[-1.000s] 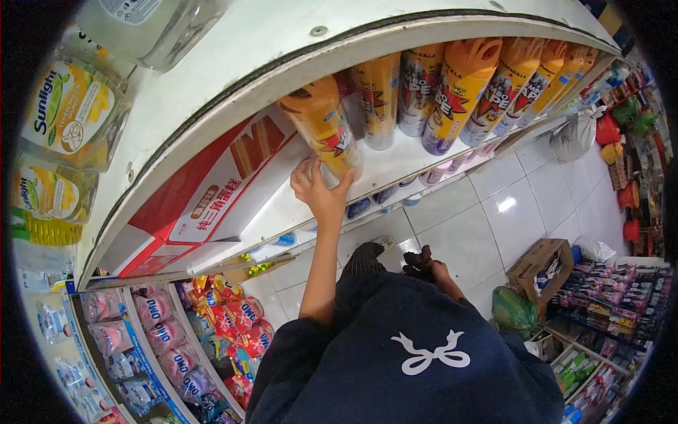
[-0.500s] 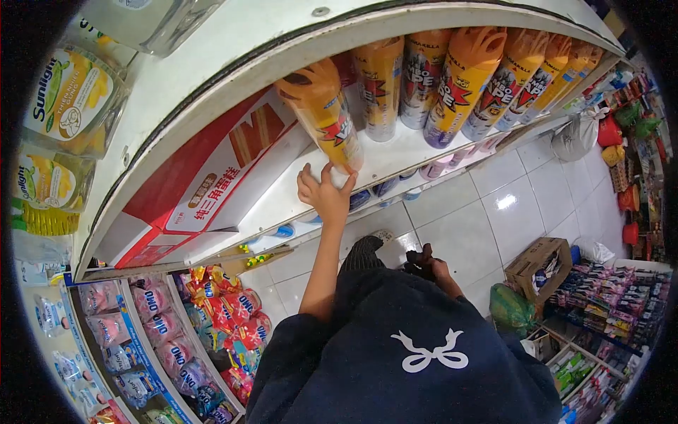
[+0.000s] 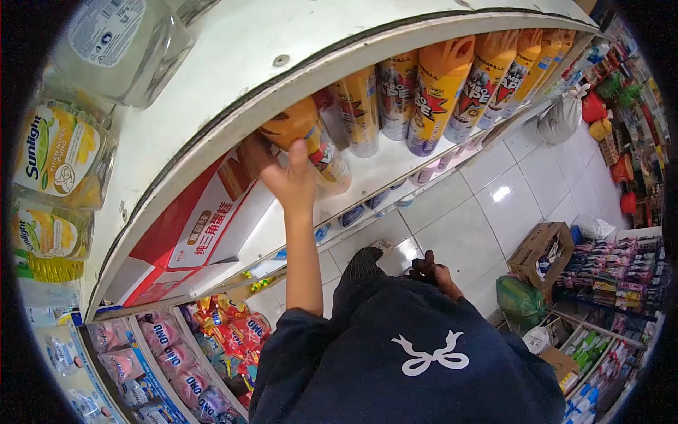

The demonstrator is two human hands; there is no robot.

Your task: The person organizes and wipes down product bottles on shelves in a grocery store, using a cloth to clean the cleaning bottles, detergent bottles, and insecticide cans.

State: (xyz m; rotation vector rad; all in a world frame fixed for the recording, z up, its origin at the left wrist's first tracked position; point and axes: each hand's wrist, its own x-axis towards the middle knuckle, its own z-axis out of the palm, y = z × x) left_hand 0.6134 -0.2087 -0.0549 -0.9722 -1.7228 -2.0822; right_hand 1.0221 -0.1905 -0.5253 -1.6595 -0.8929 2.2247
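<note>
My left hand (image 3: 288, 169) reaches onto the white shelf beside the leftmost orange spray can (image 3: 323, 152). Its thumb lies against the can, and the other fingers go behind the can's upper part, partly hidden in shadow. That can leans slightly, with its orange cap to the upper left. More orange and yellow cans (image 3: 441, 95) stand in a row to the right. A red and white carton (image 3: 205, 226) lies left of the hand. My right hand (image 3: 434, 274) hangs low by the dark shirt, fingers curled around a dark thing I cannot make out.
Dish soap bottles (image 3: 60, 155) stand at the far left. Bagged detergents (image 3: 166, 339) fill racks at the lower left. A cardboard box (image 3: 540, 254) and a green bag (image 3: 519, 300) sit on the tiled floor (image 3: 452, 226) side at the right, near packed shelves.
My left hand has moved from the base of the leftmost can up to its upper left side. The view has shifted slightly. My right hand stays low.
</note>
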